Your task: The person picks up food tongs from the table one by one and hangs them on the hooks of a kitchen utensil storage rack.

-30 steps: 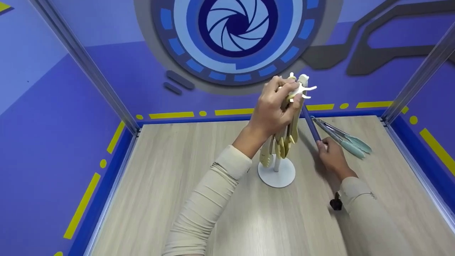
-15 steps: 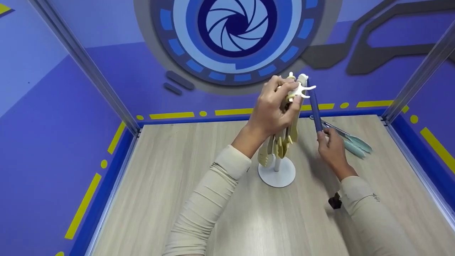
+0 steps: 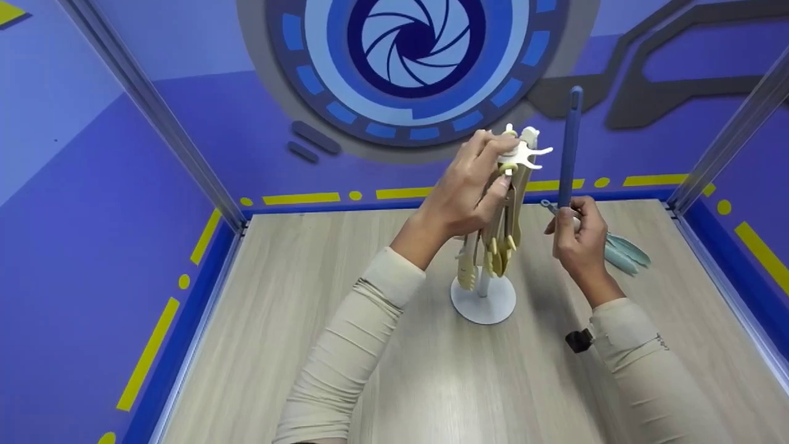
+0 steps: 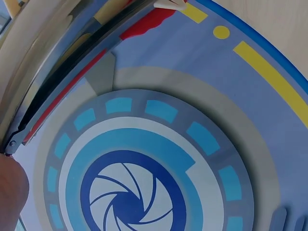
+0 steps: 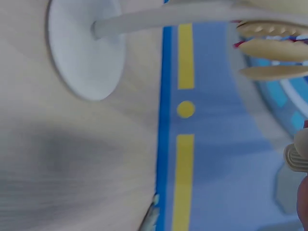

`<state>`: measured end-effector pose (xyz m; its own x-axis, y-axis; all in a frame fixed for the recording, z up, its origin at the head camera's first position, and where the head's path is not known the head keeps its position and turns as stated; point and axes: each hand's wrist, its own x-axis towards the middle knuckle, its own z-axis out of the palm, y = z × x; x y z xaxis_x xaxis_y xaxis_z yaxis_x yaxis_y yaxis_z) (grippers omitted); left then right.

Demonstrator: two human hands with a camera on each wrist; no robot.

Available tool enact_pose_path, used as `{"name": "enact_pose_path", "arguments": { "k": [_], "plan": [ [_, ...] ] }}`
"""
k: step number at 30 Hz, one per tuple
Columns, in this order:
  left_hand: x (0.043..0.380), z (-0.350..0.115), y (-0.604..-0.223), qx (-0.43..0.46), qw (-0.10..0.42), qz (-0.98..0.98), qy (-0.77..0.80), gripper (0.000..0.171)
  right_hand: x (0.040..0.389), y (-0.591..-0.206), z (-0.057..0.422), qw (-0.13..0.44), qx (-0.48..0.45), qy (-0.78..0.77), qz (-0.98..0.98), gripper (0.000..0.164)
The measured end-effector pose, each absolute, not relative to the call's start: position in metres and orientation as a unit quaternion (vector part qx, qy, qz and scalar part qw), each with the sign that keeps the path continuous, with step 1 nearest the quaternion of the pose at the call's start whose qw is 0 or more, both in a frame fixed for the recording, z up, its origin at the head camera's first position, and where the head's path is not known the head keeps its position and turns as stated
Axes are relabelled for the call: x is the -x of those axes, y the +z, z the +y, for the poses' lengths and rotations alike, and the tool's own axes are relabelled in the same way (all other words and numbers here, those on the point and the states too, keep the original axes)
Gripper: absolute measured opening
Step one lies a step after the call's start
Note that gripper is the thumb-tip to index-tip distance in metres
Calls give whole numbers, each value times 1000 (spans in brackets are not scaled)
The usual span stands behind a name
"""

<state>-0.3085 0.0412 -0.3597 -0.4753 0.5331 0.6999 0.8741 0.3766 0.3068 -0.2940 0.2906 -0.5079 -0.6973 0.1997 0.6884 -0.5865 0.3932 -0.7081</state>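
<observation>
In the head view my left hand (image 3: pixel 465 185) grips the white hook top of a utensil stand (image 3: pixel 484 302), thumb below and fingers over it. Beige-tipped utensils, including tongs (image 3: pixel 466 268), hang from the hooks. Metal arms of tongs (image 4: pixel 57 72) with a red part cross the left wrist view beside that hand. My right hand (image 3: pixel 579 240) holds a long blue handle (image 3: pixel 571 148) upright, to the right of the stand. A hole shows at its top; its lower end is hidden in the fingers. A beige ribbed piece (image 5: pixel 296 158) shows by that hand in the right wrist view.
Mint-tipped tongs (image 3: pixel 625 253) lie on the wooden table (image 3: pixel 320 296) behind my right hand. Patterned blue panels (image 3: pixel 345 179) rise at the back and on both sides, with metal posts (image 3: pixel 212 191) at the corners.
My right hand has lifted and swung the blue handle upright, away from the stand to the right. My left hand keeps its hold on the stand's top, its thumb slightly lower.
</observation>
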Motion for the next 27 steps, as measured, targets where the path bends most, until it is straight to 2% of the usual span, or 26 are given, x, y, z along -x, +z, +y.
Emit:
{"name": "enact_pose_path", "arguments": {
  "k": [9, 27],
  "plan": [
    [310, 42, -362, 445, 286, -781, -333, 42, 288, -491, 274, 379, -166, 565, -713, 30],
    [311, 50, -365, 443, 312, -766, -345, 33, 280, -474, 256, 397, -253, 608, -639, 41]
  ]
}}
